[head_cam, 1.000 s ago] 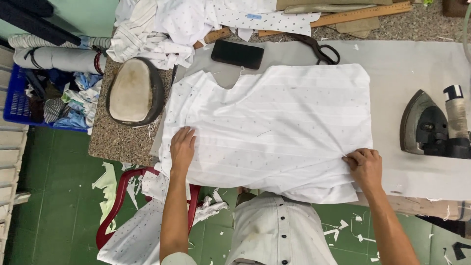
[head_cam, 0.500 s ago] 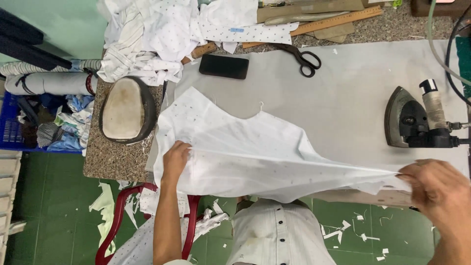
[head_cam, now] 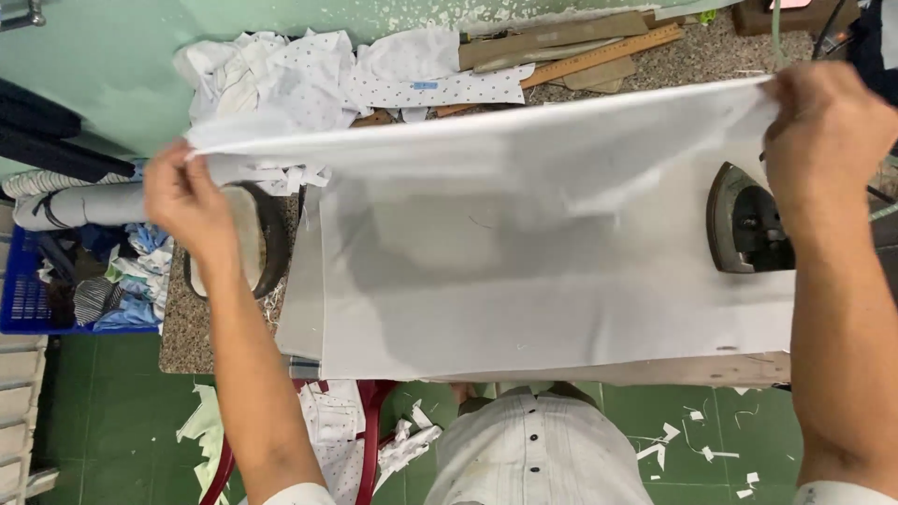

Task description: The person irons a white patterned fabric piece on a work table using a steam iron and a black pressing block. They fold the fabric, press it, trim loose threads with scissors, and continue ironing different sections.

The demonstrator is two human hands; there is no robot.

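Observation:
A white dotted fabric piece (head_cam: 486, 140) hangs stretched in the air above the ironing table (head_cam: 524, 309), blurred by motion. My left hand (head_cam: 182, 201) pinches its left corner, raised above the padded oval pressing form (head_cam: 257, 238). My right hand (head_cam: 823, 122) grips the right corner, held over the black flat iron (head_cam: 744, 229). The cloth casts a shadow on the white table cover and hides the scissors and the black phone.
A heap of white dotted fabric pieces (head_cam: 318, 75) and wooden rulers (head_cam: 599, 56) lie along the far edge. A blue crate of scraps (head_cam: 65, 281) and a grey fabric roll (head_cam: 75, 206) sit at left. Scraps litter the green floor near a red chair (head_cam: 365, 430).
Both hands lifted the fabric off the table and spread it wide in the air; the left hand rose to the left, the right rose to the far right.

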